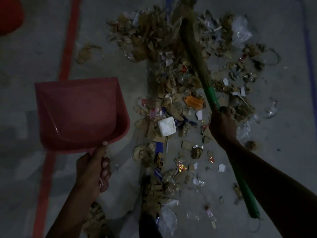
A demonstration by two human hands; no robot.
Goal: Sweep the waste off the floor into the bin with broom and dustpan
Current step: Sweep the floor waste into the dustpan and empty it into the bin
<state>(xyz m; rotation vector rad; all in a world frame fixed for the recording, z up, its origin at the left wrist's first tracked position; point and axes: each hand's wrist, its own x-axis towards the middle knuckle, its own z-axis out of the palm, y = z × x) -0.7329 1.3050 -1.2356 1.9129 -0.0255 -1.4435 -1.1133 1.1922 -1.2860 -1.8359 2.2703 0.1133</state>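
A red dustpan [80, 112] hangs above the floor at the left, its inside bare. My left hand [93, 170] grips its handle from below, thumb on the rim. My right hand [223, 126] grips the green handle of a grass broom [210, 93]. The broom's bristles [187, 40] reach up into a long heap of waste [171, 93]: torn cardboard, paper scraps, plastic wrap, a white foam block [166, 126] and an orange piece [193, 101]. The handle's free end sticks out low at the right.
A red line [68, 40] runs down the grey floor at the left, a blue line [308, 48] at the right. Part of a red object [10, 16] shows in the top left corner. Cardboard bits lie near the bottom edge.
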